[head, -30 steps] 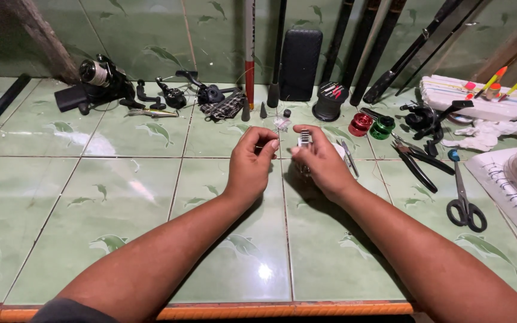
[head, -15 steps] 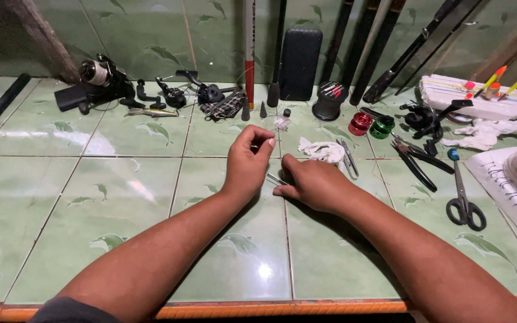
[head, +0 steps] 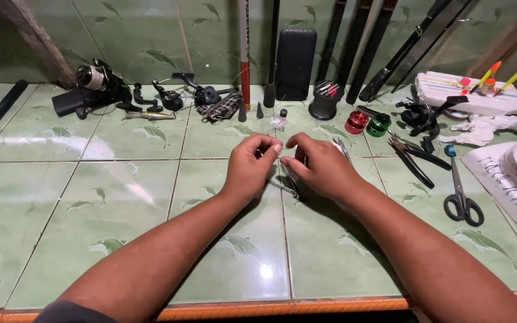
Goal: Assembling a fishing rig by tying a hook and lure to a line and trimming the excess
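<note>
From the head camera we saw our left hand [head: 251, 164] and right hand [head: 321, 167] meeting over the green tiled counter [head: 121, 203], fingertips nearly touching. Both hands were pinched almost closed, thumb against forefinger, on something too small and thin for us to make out. A slim metal tool [head: 286, 186] lay on the tiles just below our hands. Pliers [head: 415, 158] and scissors [head: 461, 186] lay to the right, well apart from us. A fishing reel [head: 94, 84] sat far left by the wall, and red [head: 356, 121] and green [head: 380, 124] spools stood beyond our right hand.
</note>
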